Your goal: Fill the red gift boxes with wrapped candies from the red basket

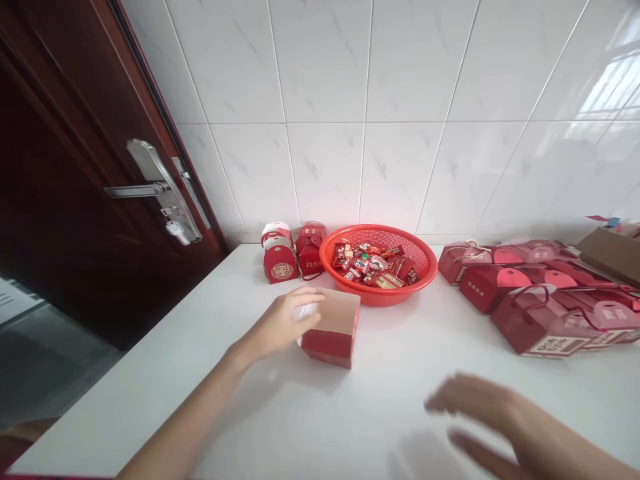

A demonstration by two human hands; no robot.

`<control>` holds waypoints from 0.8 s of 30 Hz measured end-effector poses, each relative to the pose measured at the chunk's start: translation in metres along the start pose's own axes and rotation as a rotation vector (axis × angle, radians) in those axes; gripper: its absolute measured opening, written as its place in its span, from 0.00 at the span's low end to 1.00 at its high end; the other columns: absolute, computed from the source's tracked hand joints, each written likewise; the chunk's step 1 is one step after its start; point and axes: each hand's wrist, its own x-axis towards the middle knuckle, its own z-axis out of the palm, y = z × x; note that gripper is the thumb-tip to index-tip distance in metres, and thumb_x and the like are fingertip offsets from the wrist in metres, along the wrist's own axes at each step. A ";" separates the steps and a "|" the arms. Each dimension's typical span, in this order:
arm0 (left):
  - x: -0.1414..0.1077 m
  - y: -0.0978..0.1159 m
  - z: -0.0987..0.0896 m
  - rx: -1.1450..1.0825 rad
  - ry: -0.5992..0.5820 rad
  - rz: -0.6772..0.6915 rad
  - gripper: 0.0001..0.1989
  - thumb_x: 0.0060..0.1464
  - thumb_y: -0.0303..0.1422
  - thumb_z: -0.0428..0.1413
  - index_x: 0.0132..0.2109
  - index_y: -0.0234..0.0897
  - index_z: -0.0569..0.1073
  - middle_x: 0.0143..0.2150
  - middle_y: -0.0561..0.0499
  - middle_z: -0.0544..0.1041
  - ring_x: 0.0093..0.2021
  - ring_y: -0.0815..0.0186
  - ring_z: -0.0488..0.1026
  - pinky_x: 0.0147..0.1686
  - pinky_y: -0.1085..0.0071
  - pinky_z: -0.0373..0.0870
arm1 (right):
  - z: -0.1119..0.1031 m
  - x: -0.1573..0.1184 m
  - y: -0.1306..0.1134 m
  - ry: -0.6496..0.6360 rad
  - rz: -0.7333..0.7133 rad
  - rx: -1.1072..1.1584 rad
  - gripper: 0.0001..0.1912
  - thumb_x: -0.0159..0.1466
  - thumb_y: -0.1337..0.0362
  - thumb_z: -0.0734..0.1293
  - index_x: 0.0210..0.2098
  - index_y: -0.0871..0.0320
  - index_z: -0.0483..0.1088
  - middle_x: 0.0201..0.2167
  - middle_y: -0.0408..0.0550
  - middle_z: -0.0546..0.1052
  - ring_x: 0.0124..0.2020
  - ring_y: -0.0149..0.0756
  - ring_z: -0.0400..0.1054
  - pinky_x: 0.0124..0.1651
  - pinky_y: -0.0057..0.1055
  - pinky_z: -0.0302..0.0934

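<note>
Head view: a red box (327, 347) stands upright on the white bench (310, 433), its mouth facing up and its pale inside showing, just in front of the basket (385, 297) of wrapped sweets (373, 267). It looks to be thin folded card, so it should be very light and easily nudged along the smooth bench. The walls probably keep their shape at the folds but would bow or crease under a hard squeeze in the middle of a panel. Its outer face may be a little slick. The best hold would be a gentle one near a corner, with the thumb on one wall and the fingers on another, or a flat palm against one side to steady it.

The left hand (283, 321) comes in from the lower left with the forearm stretched forward, palm turned towards the box. Its thumb and fingers are spread moderately wide over the left side of the rim; whether they press on the card cannot be told.

The right hand (490, 407) hangs above the bench, well apart from the box on its right. It is blurred, with the fingers loosely bent, a wide gap to the thumb, and nothing visible between them. Beyond it, towards the wall, stand the handled boxes (537, 323).
</note>
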 end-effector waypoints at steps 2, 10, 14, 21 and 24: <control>-0.007 0.013 0.009 0.026 -0.046 0.033 0.24 0.54 0.38 0.58 0.58 0.41 0.76 0.64 0.47 0.71 0.64 0.51 0.69 0.63 0.59 0.66 | 0.000 0.033 -0.002 0.029 -0.012 0.064 0.10 0.71 0.56 0.62 0.47 0.46 0.74 0.41 0.47 0.79 0.37 0.38 0.75 0.38 0.31 0.72; -0.032 0.042 0.021 0.058 -0.250 0.056 0.44 0.52 0.39 0.63 0.73 0.46 0.56 0.73 0.46 0.56 0.71 0.47 0.57 0.64 0.57 0.66 | 0.030 0.094 0.004 0.090 -0.005 -0.004 0.17 0.68 0.58 0.66 0.54 0.52 0.73 0.35 0.49 0.77 0.26 0.36 0.71 0.29 0.34 0.66; -0.024 0.041 0.025 0.059 -0.279 0.046 0.47 0.51 0.41 0.64 0.74 0.45 0.52 0.75 0.45 0.53 0.72 0.46 0.53 0.65 0.56 0.64 | 0.025 0.089 0.020 0.013 0.045 0.142 0.15 0.69 0.57 0.63 0.51 0.54 0.74 0.38 0.50 0.80 0.29 0.36 0.73 0.34 0.35 0.69; -0.001 0.023 0.035 0.001 -0.232 0.047 0.53 0.47 0.49 0.67 0.74 0.46 0.52 0.74 0.41 0.54 0.72 0.42 0.54 0.66 0.49 0.61 | 0.027 0.090 0.062 0.006 0.106 0.458 0.15 0.69 0.56 0.63 0.49 0.54 0.75 0.40 0.50 0.80 0.32 0.36 0.73 0.37 0.35 0.73; 0.004 0.018 0.039 -0.045 -0.231 0.041 0.55 0.46 0.53 0.66 0.74 0.44 0.49 0.74 0.40 0.53 0.72 0.43 0.53 0.67 0.50 0.60 | 0.033 0.092 0.073 0.001 0.106 0.569 0.18 0.70 0.52 0.62 0.50 0.55 0.75 0.38 0.50 0.79 0.32 0.36 0.71 0.37 0.35 0.73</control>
